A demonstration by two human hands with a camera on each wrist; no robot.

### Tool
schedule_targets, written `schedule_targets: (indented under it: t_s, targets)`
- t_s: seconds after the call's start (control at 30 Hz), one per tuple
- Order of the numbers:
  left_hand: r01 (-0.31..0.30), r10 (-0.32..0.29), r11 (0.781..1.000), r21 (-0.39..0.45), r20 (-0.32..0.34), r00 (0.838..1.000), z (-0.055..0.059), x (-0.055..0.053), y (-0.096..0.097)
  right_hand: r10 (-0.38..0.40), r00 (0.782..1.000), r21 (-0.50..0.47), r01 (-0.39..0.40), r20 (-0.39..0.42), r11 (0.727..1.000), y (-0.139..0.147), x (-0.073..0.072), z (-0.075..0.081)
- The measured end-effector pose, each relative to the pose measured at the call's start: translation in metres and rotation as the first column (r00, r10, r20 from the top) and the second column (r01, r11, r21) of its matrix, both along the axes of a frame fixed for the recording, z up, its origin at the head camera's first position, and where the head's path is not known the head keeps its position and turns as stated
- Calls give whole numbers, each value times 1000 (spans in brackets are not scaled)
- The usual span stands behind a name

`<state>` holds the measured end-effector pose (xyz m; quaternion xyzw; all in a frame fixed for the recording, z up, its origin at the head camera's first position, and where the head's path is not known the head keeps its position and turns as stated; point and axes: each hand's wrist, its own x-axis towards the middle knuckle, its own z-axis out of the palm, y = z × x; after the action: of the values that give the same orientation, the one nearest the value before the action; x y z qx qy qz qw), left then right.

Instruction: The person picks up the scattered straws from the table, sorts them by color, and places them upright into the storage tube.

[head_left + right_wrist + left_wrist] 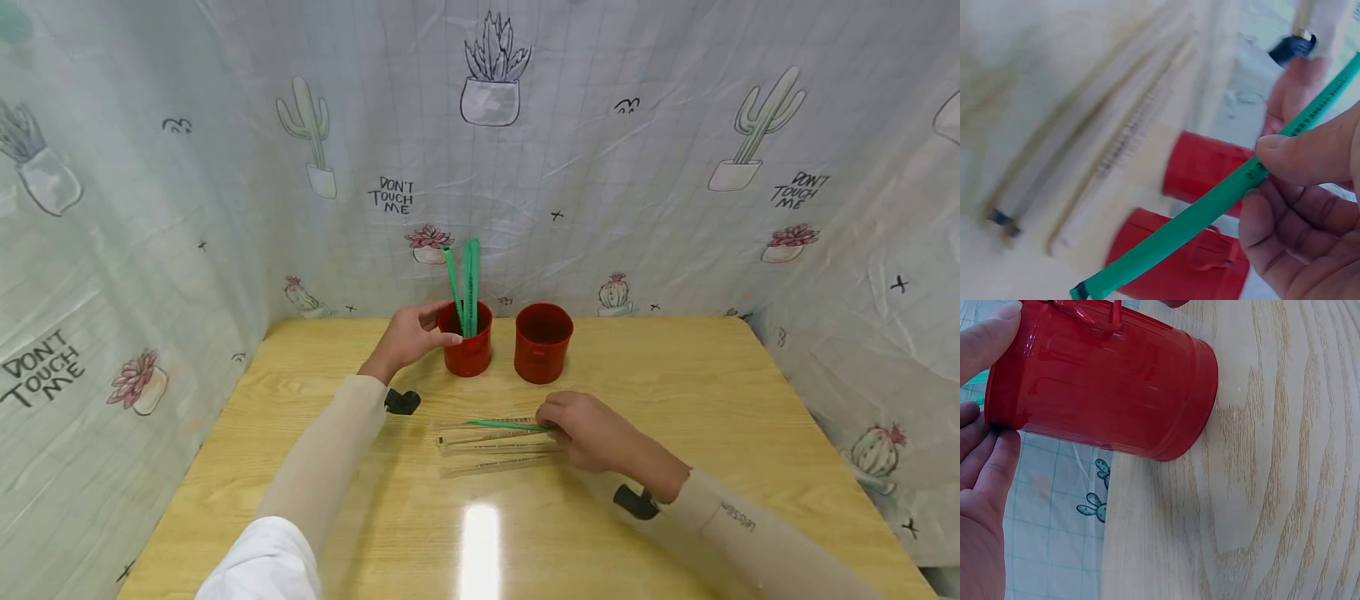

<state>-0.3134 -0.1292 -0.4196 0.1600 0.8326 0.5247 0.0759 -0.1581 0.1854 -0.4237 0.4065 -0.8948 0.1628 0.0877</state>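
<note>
In the head view my left hand (408,340) grips a small red bucket (468,360) at its rim, thumb on the near side. The left wrist view shows thumb and fingers on opposite sides of that bucket's rim. Several slim green wrapped sticks (471,287) stand upright in it, leaning slightly. My right hand (592,429) is over a row of pale wrapped sticks (498,463) with dark print. Between thumb and fingers it pinches one green wrapped stick (1172,236), printed in black.
A second red bucket (538,365) stands upright just right of the first. Both are near the back of the wooden table (660,375). A patterned cloth (637,250) hangs behind and along the sides.
</note>
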Motion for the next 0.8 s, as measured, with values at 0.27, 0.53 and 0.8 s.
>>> schedule_targets:
  t_s: [0.27,0.53,0.8]
  targets:
    - [-6,5,1000,-22,-15,1000,-3,8,1,38,988,-231,-72,-148,970,-6,-11,19]
    - [-10,10,1000,-12,-16,1000,-4,8,-1,16,998,-472,-44,-64,881,-24,-32,41]
    - [-11,11,1000,1,-26,1000,-8,6,-1,-69,978,-644,181,195,743,-44,-59,63]
